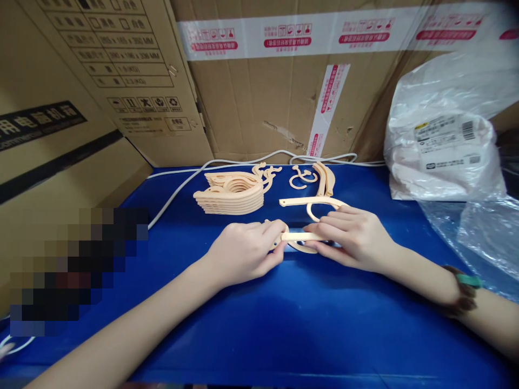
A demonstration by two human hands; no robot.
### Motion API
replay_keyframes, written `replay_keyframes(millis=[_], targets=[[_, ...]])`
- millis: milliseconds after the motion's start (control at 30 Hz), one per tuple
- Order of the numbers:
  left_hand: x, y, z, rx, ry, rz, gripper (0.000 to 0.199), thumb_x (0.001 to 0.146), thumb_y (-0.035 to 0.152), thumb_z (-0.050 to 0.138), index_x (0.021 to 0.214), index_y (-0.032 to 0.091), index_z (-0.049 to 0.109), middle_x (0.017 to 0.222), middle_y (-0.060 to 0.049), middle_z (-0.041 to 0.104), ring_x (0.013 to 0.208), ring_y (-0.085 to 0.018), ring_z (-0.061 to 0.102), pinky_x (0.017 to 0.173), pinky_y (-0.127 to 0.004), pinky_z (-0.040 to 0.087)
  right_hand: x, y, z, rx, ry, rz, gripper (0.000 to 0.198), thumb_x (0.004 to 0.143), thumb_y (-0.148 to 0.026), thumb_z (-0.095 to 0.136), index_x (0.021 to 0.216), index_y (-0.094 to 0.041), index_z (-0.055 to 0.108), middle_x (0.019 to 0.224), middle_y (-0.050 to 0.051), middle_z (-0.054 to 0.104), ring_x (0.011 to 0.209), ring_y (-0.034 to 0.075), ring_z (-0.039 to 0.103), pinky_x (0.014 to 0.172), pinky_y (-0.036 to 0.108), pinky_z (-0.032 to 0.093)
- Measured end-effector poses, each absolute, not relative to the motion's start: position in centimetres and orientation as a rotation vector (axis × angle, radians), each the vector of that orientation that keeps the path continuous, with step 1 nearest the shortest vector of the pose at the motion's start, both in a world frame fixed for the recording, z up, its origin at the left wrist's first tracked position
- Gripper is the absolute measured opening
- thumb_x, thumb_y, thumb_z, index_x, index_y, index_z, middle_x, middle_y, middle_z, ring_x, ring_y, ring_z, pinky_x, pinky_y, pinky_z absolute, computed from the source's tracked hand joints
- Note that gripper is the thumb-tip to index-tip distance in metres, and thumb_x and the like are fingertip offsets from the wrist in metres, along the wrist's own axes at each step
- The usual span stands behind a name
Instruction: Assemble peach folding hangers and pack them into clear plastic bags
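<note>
Over the blue tabletop (pixel 259 324), both hands hold cream plastic parts that look like a folding clothes hanger (pixel 302 236). My left hand (pixel 247 251) pinches its left end between thumb and fingers. The fingers of my right hand (pixel 352 237) are closed on its right part, hiding that end. A curved piece shows beneath the straight bar. Just behind my right hand lies a loose hanger arm (pixel 304 201). Farther back are two or so more arms (pixel 324 181) and several loose hooks (pixel 300 178). A neat stack of hangers (pixel 231 197) with hooks lies behind my left hand.
Cardboard boxes (pixel 275 108) wall off the back and left. A white cable (pixel 178 189) runs along the table's back edge. On the right stand a white plastic bag (pixel 441 151) and clear wrapping (pixel 482 232). A blurred-out patch (pixel 77 270) covers something at left.
</note>
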State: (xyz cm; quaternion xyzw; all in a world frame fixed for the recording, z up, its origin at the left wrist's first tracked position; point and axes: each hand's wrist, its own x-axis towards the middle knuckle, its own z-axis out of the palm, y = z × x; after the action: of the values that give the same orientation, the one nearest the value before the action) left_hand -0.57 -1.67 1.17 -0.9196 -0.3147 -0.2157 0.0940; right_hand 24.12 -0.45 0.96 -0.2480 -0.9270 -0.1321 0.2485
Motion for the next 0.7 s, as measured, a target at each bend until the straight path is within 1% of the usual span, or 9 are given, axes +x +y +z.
replay_keyframes(millis=[67,133,267,367,433,500,600,700], targets=[[-0.7,-1.5,1.2,-2.723,-0.970,-0.660,0.018,0.095,0.026,0.043,0.098,0.017,0.059,0.069,0.003,0.068,0.058,-0.013,0.065,0.048,-0.024,0.038,24.2,-0.4,1.2,-0.685,-2.476,-0.366,0.019,0.097,-0.028,0.052,0.088,-0.017,0.065,0.073,0.002,0.068,0.065,0.014,0.058,0.063,0.030,0.043],[-0.9,-1.4,1.3,-2.720,-0.993,-0.665,0.017,0.095,0.025,0.044,0.098,0.017,0.059,0.070,0.003,0.069,0.056,-0.012,0.064,0.048,-0.023,0.037,24.4,-0.3,1.5,-0.717,-2.415,-0.372,0.015,0.095,-0.024,0.054,0.087,-0.017,0.065,0.077,0.004,0.068,0.070,0.016,0.058,0.065,0.031,0.043],[-1.1,-1.4,1.3,-2.704,-1.002,-0.660,0.017,0.095,0.026,0.045,0.098,0.017,0.059,0.069,0.003,0.069,0.056,-0.012,0.064,0.048,-0.023,0.037,24.8,0.1,1.6,-0.829,-2.307,-0.396,0.014,0.092,-0.020,0.055,0.080,-0.019,0.062,0.099,0.009,0.068,0.082,0.020,0.057,0.072,0.037,0.045],[-1.1,-1.4,1.3,-2.685,-0.976,-0.662,0.017,0.095,0.026,0.046,0.100,0.016,0.060,0.075,0.001,0.072,0.059,-0.013,0.067,0.049,-0.023,0.039,25.0,0.5,1.3,-0.919,-2.326,-0.312,0.014,0.093,-0.021,0.053,0.084,-0.019,0.063,0.115,0.012,0.065,0.091,0.024,0.057,0.077,0.040,0.045],[-1.1,-1.3,1.3,-2.678,-0.949,-0.668,0.017,0.095,0.025,0.046,0.101,0.016,0.060,0.082,0.001,0.073,0.066,-0.013,0.069,0.052,-0.024,0.041,25.1,0.6,1.1,-0.948,-2.342,-0.242,0.015,0.094,-0.022,0.051,0.087,-0.019,0.064,0.120,0.012,0.064,0.097,0.025,0.057,0.080,0.042,0.044],[-1.1,-1.3,1.3,-2.676,-0.919,-0.666,0.017,0.095,0.024,0.047,0.100,0.016,0.061,0.081,0.001,0.072,0.067,-0.013,0.068,0.053,-0.024,0.041,25.1,0.8,0.9,-0.945,-2.369,-0.198,0.017,0.095,-0.022,0.050,0.088,-0.019,0.065,0.119,0.012,0.065,0.097,0.024,0.057,0.080,0.041,0.043],[-1.2,-1.3,1.4,-2.721,-0.870,-0.648,0.014,0.094,0.022,0.048,0.094,0.017,0.061,0.073,0.002,0.067,0.061,-0.013,0.062,0.052,-0.025,0.038,25.1,0.9,0.6,-0.904,-2.432,-0.197,0.018,0.096,-0.023,0.050,0.088,-0.018,0.065,0.111,0.011,0.067,0.093,0.022,0.056,0.079,0.039,0.041],[-1.4,-1.2,1.6,-2.866,-0.818,-0.671,0.013,0.088,0.018,0.052,0.096,0.016,0.062,0.073,0.003,0.065,0.061,-0.012,0.056,0.053,-0.025,0.038,25.1,1.0,0.5,-0.896,-2.470,-0.183,0.017,0.096,-0.024,0.051,0.091,-0.019,0.067,0.105,0.009,0.067,0.091,0.021,0.056,0.079,0.038,0.039]])
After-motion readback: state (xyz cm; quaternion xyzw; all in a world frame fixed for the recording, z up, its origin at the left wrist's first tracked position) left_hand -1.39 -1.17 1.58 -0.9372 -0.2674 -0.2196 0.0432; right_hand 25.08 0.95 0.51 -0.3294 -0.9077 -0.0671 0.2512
